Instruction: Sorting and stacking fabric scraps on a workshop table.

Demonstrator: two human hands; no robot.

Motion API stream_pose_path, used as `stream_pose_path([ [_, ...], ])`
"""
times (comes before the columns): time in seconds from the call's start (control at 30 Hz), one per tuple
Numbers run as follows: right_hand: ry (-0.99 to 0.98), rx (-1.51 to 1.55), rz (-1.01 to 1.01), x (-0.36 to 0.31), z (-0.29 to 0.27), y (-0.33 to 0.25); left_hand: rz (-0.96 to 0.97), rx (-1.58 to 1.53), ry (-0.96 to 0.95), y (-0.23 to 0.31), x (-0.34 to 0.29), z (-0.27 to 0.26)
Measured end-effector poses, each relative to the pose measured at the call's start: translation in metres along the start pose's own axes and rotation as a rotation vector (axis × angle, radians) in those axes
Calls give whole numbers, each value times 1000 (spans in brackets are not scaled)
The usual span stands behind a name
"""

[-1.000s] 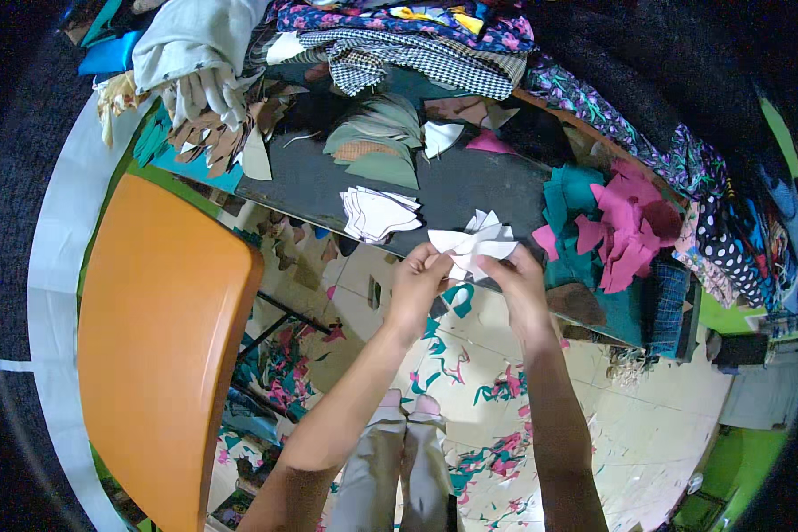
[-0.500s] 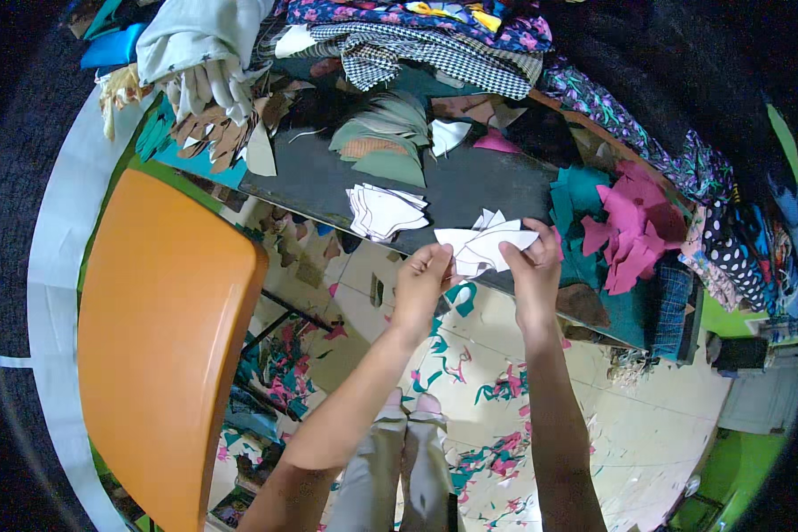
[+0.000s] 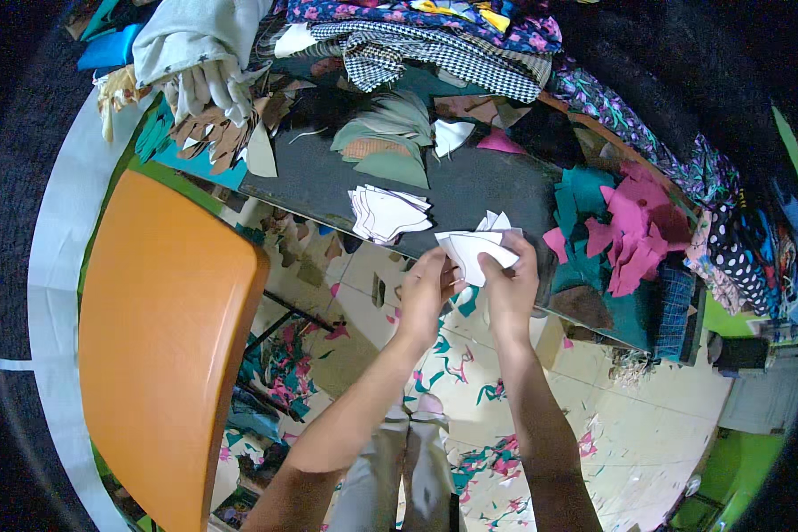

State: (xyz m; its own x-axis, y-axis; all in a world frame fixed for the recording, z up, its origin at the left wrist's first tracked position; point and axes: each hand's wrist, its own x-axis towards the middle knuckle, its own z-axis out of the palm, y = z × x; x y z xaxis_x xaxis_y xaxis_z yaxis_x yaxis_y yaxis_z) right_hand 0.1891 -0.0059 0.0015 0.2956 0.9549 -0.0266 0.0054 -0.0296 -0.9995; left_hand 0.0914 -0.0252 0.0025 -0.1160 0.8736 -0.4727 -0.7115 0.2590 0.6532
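Table (image 3: 496, 186): dark-topped, its near edge slanting down from left to right; cloth and cut pieces lie along its far edge and both ends.
Left hand (image 3: 426, 288): bare, fingers curled, pinching the left end of the held white pieces.
Right hand (image 3: 512, 282): bare, thumb on top and fingers behind, pinching the right end of the same pieces.
Held white pieces (image 3: 477, 251): thin, pointed, layered, between both hands at the table's near edge; paper or cloth, I cannot tell.
White points (image 3: 497, 221): just behind the held pieces; whether separate from them is unclear.
White stack (image 3: 388, 215): dark-outlined shapes, slightly fanned, near the table's near edge, left of the hands.
Green stack (image 3: 386, 146): overlapping curved pieces farther back, an orange-brown patch showing among them.
Right end: teal pieces (image 3: 581, 208) beside a loose pink pile (image 3: 640, 232).
Far edge: folded houndstooth cloth (image 3: 452, 60).
Left end: brown cut pieces (image 3: 213, 139) below a draped pale cloth (image 3: 202, 44).
Floor (image 3: 656, 417): light tiles scattered with pink and teal scraps.
Lower left: large orange panel (image 3: 164, 346) with rounded corners, apart from the hands.
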Motion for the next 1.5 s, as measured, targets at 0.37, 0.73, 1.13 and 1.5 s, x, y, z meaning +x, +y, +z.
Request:
stream_pose_path([
  [0.37, -148, -527, -242, 7, -10, -3, 226, 267, -96, 0, 1, -6],
  [0.73, -389, -529, -284, 15, -25, -23, 274, 391, -80, -1, 15, -23],
  [1.13, -570, -572, -121, 6, 13, -19, 84, -18, -446, -9, 33, -53],
  [1.5, -420, -790, -537, 27, 74, -34, 224, 124, 94, 58, 29, -39],
])
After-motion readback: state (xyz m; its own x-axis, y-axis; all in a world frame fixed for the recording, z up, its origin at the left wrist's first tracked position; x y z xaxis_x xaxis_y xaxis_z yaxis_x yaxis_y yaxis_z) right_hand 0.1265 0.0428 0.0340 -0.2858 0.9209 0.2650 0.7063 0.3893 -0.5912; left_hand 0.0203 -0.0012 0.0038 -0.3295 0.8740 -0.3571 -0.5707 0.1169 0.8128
